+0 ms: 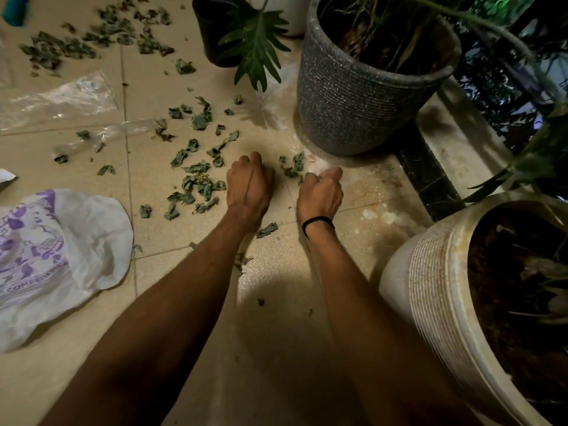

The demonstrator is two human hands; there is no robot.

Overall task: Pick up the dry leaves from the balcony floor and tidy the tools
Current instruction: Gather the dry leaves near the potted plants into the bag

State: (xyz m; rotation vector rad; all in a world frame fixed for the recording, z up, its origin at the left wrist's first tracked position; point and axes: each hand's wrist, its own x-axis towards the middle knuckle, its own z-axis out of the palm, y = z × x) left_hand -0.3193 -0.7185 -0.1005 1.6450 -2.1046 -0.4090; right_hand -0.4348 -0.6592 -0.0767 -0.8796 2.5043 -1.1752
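Reaches both bare arms up from the bottom edge to the centre of the frame. Presses the left hand point(250, 187) knuckles-up against the tiled floor point(276, 318), fingers curled down over a few of the dry leaves point(199, 186). Holds the right hand point(321, 193) just to its right, apart from it, fingers and thumb bunched round green scraps. Wears a black band point(318, 223) at that wrist.

Leaves most of the dry leaves scattered on the tiles: a loose patch left of the left hand, a small clump between the hands and the grey pot point(362, 106), a denser spread at upper left, one piece beside the left wrist.

Shows a crumpled white bag with purple print point(61, 259) at the left edge and a clear plastic bag point(58, 101) flat above it. Shows also a small black pot point(210, 32) and a lobed green leaf point(256, 38) at top centre, and a cream ribbed pot point(436, 290) of dark soil at lower right.
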